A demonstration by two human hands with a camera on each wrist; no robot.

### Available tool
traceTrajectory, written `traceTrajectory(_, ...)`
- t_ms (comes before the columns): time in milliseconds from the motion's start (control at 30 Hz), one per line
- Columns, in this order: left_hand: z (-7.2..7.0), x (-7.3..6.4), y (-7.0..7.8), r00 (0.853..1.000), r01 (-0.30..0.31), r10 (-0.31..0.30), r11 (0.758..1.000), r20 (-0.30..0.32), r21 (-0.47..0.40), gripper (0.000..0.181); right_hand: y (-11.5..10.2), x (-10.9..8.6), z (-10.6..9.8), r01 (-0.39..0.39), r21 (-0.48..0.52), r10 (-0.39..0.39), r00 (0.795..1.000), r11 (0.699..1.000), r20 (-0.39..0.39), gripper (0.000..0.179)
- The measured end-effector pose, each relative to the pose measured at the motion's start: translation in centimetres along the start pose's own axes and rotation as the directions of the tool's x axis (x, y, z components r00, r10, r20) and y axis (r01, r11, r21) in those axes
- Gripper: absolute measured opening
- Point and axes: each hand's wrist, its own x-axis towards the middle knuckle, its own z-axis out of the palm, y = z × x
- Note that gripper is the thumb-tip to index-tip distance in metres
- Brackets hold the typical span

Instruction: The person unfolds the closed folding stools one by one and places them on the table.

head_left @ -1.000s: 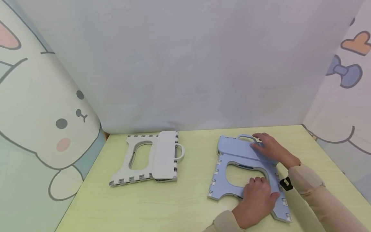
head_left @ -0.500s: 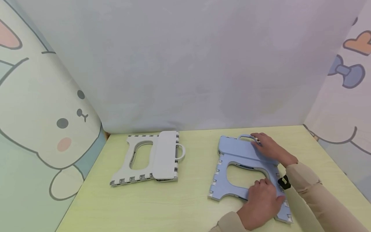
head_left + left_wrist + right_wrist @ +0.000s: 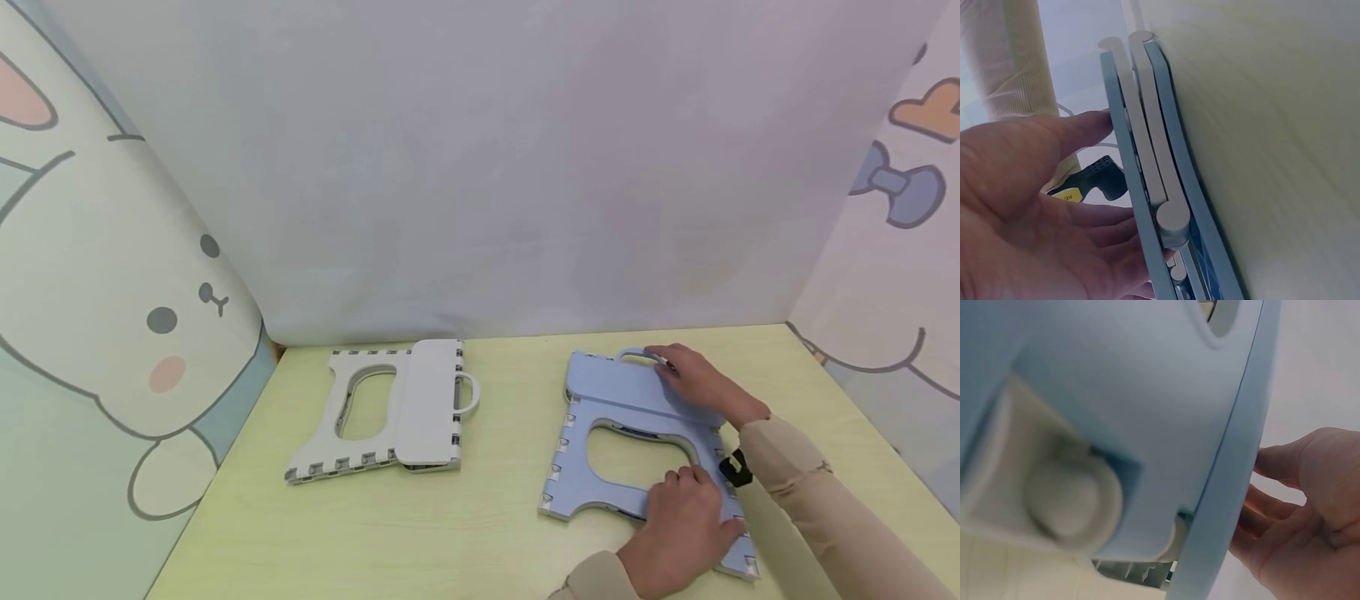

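A blue folding step stool (image 3: pixel 600 492) lies folded flat on the table, its seat panel (image 3: pixel 611 379) and loop handle (image 3: pixel 637 352) at the far side. My left hand (image 3: pixel 682 525) holds the stool's near right leg, fingers bent at the inner edge of the opening and thumb toward the outer edge. In the left wrist view, the thumb meets the blue outer face (image 3: pixel 1125 144) beside folded white hinge parts (image 3: pixel 1159 137). My right hand (image 3: pixel 697 379) rests on the seat panel, fingers next to the handle. In the right wrist view its fingertips are partly hidden by the panel edge (image 3: pixel 1235 456).
A white folding step stool (image 3: pixel 427 408) lies folded on the left of the pale yellow table (image 3: pixel 360 542), with its handle pointing right. A grey-white cloth wall (image 3: pixel 510 208) stands behind, and printed cartoon panels (image 3: pixel 82 317) flank the table.
My left hand has slid right, from beside the opening onto the stool's right leg. My right hand has shifted slightly left toward the handle. The blue stool has hardly moved.
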Motion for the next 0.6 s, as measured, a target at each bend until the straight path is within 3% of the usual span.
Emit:
traceTrajectory(467, 0.25, -0.54, -0.39, 0.992, -0.074, 0.079, 0.996, -0.097, 0.057, 0.057, 0.26, -0.12, -0.55, 0.017, -0.01, -0.017, 0.999, 1.0, 0.031, 0.032)
traceTrajectory(600, 0.12, -0.61, -0.47, 0.991, -0.09, 0.097, 0.993, -0.093, 0.075, 0.057, 0.2, -0.21, -0.81, -0.004, -0.007, 0.004, 0.999, 1.0, 0.053, 0.032)
